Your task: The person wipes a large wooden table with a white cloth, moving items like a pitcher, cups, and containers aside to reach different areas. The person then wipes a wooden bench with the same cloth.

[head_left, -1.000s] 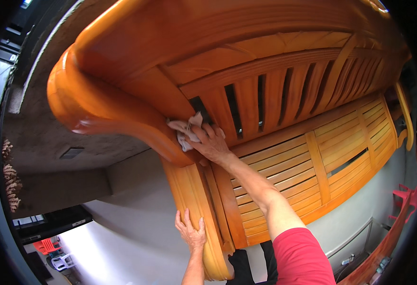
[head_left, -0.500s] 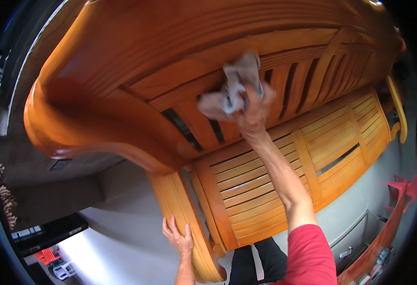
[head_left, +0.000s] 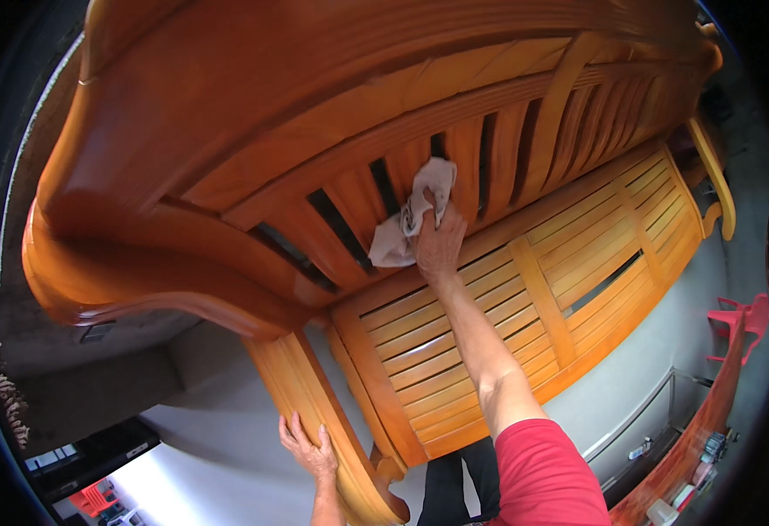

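A crumpled pale grey-pink cloth [head_left: 435,182] is bunched under my right hand [head_left: 441,245], whose fingers are closed on it. It lies against the upright slats of a varnished wooden bench's backrest [head_left: 349,188], just above the slatted seat [head_left: 455,359]. On the near left, my left hand [head_left: 313,453] rests on the bench's wooden armrest [head_left: 314,386], with its fingers apart and holding nothing.
The backrest's thick curved top rail [head_left: 165,254] arches across the upper left. At the far right stand the other armrest [head_left: 716,180] and a pink plastic chair [head_left: 742,323]. A reddish wooden table edge [head_left: 709,412] with small items runs along the lower right.
My right hand has brought the cloth down from the upper backrest onto the lower slats. The view has shifted somewhat; my left hand stays on the armrest.
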Tool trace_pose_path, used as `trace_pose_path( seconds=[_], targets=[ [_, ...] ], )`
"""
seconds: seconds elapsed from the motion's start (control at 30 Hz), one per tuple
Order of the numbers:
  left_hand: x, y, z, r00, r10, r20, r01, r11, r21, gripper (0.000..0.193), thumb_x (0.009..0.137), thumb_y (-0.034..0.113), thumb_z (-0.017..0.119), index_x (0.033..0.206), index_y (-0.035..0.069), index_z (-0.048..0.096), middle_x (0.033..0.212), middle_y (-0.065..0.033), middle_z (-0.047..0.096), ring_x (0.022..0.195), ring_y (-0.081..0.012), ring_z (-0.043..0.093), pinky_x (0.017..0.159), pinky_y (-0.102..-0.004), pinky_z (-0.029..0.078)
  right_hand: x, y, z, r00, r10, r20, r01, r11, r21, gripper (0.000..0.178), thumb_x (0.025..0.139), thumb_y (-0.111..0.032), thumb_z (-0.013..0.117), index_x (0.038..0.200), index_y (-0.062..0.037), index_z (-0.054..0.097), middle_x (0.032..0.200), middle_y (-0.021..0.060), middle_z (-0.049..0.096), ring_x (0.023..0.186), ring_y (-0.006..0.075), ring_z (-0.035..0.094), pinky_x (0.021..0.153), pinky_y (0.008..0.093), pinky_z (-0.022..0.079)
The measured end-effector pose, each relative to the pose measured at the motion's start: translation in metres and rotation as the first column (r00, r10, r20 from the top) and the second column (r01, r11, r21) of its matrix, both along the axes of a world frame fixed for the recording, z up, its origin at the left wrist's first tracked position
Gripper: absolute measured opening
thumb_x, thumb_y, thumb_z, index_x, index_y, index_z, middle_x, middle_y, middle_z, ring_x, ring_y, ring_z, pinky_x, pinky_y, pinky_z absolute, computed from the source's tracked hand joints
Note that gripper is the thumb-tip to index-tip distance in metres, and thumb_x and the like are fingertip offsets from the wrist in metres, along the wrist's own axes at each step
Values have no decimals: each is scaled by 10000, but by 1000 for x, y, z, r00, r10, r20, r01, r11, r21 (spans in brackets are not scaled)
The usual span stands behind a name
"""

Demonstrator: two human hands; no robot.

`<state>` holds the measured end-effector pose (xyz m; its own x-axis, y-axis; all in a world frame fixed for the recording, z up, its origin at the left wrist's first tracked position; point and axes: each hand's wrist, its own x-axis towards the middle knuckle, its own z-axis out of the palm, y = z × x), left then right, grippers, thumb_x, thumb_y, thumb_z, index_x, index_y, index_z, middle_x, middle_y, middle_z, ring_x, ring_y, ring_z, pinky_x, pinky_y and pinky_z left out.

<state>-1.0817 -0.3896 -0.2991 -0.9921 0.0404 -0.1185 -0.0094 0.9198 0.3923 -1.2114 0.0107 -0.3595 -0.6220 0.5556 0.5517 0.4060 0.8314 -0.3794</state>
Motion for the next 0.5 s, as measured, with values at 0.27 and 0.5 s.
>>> trace_pose_path(
  seconds=[0.27,0.5],
  targets=[
    [-1,6,3,999,-26,-29,27,999,20,603,788,144,667,1350,94,454,1440,-159,317,1309,-364,321,1048,-461,356,86,40,-44,713,65,698,249,907,-339,360,827,-123,576,1182,-62,558,1205,200,538,1107,379,530,864,475,481],
    [-1,-3,3,999,-22,-48,21,1000,-21,600,805,181,652,1361,89,443,1444,-171,307,1308,-370,318,1054,-473,341,63,161,76,946,-324,-15,301,893,-333,596,836,-53,492,1414,-115,359,1183,289,411,1075,443,467,889,540,420]
  ],
)
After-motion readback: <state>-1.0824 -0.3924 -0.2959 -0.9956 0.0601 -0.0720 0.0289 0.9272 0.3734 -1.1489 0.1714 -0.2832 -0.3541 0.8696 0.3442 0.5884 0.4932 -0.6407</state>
